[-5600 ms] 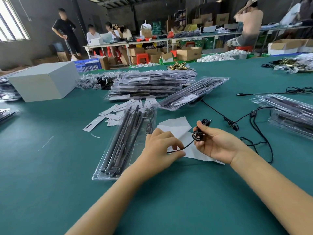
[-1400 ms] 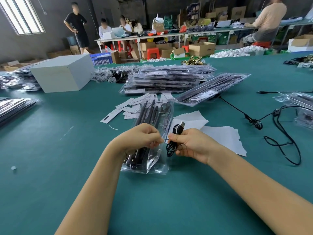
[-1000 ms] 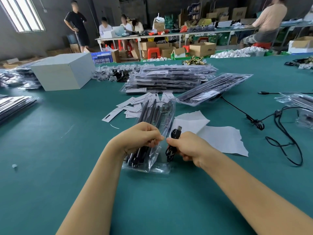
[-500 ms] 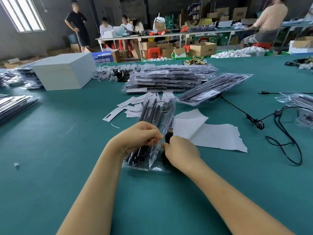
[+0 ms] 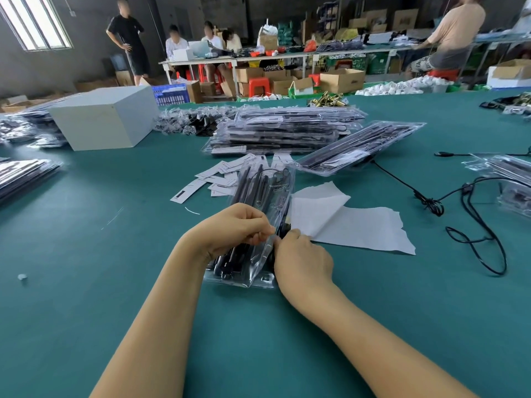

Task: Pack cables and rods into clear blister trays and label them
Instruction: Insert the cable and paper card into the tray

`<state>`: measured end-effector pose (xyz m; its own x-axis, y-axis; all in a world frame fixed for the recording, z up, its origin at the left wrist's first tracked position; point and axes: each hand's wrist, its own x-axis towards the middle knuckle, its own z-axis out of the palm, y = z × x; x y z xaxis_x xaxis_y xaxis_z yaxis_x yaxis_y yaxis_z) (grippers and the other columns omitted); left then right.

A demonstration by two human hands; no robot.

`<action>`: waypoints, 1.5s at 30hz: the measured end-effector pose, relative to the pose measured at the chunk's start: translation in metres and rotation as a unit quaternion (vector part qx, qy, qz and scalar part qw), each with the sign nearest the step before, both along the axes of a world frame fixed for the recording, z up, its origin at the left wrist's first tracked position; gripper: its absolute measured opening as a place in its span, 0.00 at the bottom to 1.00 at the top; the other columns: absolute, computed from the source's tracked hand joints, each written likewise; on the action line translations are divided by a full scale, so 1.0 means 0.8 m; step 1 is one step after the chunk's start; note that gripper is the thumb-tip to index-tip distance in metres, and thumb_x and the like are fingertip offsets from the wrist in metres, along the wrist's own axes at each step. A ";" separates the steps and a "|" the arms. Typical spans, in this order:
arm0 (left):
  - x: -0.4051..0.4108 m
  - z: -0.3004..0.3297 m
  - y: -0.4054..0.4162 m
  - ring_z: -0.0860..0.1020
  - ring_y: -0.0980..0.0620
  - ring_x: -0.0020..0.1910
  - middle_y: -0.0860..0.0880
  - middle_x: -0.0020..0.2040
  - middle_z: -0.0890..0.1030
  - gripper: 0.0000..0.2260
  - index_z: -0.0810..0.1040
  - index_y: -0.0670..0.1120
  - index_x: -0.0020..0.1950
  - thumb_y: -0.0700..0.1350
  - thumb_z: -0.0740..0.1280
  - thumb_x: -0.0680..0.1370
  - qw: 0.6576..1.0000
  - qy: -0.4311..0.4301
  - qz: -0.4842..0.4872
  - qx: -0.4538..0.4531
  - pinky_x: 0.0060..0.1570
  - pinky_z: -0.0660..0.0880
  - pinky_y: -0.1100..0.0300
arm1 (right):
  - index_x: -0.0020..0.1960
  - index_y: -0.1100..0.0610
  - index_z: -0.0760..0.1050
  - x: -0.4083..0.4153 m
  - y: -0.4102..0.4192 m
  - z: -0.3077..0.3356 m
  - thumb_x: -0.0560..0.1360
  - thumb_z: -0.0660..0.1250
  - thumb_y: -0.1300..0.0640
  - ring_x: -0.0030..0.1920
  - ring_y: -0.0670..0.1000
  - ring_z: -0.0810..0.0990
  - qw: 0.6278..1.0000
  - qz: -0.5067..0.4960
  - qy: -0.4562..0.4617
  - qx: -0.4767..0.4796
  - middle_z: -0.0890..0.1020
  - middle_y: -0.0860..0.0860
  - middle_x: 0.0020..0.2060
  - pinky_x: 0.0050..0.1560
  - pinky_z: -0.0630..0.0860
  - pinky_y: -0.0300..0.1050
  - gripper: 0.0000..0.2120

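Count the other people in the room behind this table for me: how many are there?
5. A standing person is by the window at far left; a seated trio is at the long table; another seated person is at far right. Others may be hidden.

Clear blister tray (image 5: pixel 260 225), long and narrow, at frame centre on green table; runs from near end up toward centre top. Loaded with black rods (image 5: pixel 253 185) lying lengthwise. Black coiled cable (image 5: pixel 284 225) at right edge, mostly hidden. Lid flap partly raised.
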<state>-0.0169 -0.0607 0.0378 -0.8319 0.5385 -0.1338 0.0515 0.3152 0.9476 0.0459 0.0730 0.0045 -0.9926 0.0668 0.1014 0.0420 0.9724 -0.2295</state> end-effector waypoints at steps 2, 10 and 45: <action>0.000 -0.001 0.000 0.70 0.57 0.29 0.52 0.28 0.74 0.17 0.76 0.47 0.28 0.36 0.66 0.77 1.000 0.001 -0.002 -0.004 0.34 0.68 0.67 | 0.66 0.62 0.65 0.000 0.004 0.003 0.84 0.45 0.48 0.50 0.58 0.78 0.999 0.017 -0.004 0.038 0.71 0.56 0.57 0.31 0.59 0.45 0.22; 0.002 0.001 0.000 0.71 0.58 0.28 0.52 0.27 0.73 0.17 0.75 0.45 0.28 0.35 0.65 0.77 1.000 -0.002 0.005 -0.003 0.33 0.69 0.68 | 0.61 0.63 0.68 0.009 -0.003 0.013 0.76 0.57 0.67 0.49 0.57 0.71 0.999 0.016 0.029 0.019 0.66 0.57 0.56 0.38 0.63 0.46 0.14; 0.003 0.002 -0.001 0.69 0.56 0.29 0.51 0.28 0.74 0.16 0.76 0.45 0.29 0.35 0.65 0.77 1.000 -0.018 0.008 0.016 0.33 0.67 0.67 | 0.47 0.60 0.82 0.000 0.054 0.007 0.80 0.60 0.54 0.48 0.55 0.75 0.951 0.278 0.111 -0.076 0.78 0.53 0.52 0.46 0.70 0.46 0.14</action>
